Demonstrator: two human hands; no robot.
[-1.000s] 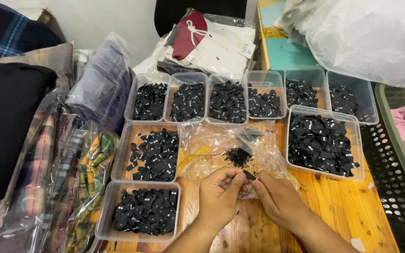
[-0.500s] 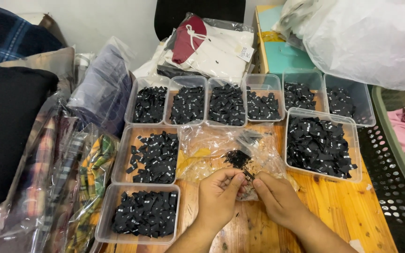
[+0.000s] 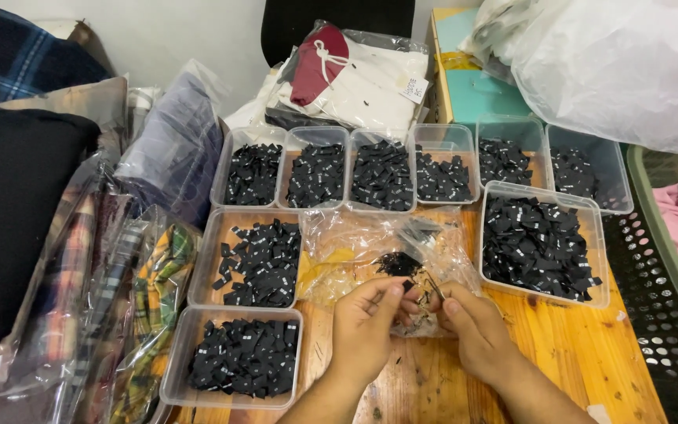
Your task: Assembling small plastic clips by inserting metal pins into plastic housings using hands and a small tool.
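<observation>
My left hand [image 3: 366,326] and my right hand [image 3: 472,330] meet fingertip to fingertip over a wooden table [image 3: 582,369]. Between the fingertips they pinch a small black fabric tag [image 3: 421,289]. Just beyond them lies a crumpled clear plastic bag [image 3: 355,247] with a small heap of black tags [image 3: 398,263] inside. What else the fingers hold is hidden.
Several clear plastic tubs of black tags ring the hands: a back row [image 3: 382,173], a large one at right [image 3: 539,243], two at left [image 3: 256,259] [image 3: 241,357]. Bagged plaid fabric [image 3: 151,298] lies left, a dark perforated basket [image 3: 661,298] right, a white bag [image 3: 621,63] behind.
Both hands stay together at the same spot; the fingers shift slightly around the tag. The view moves a little.
</observation>
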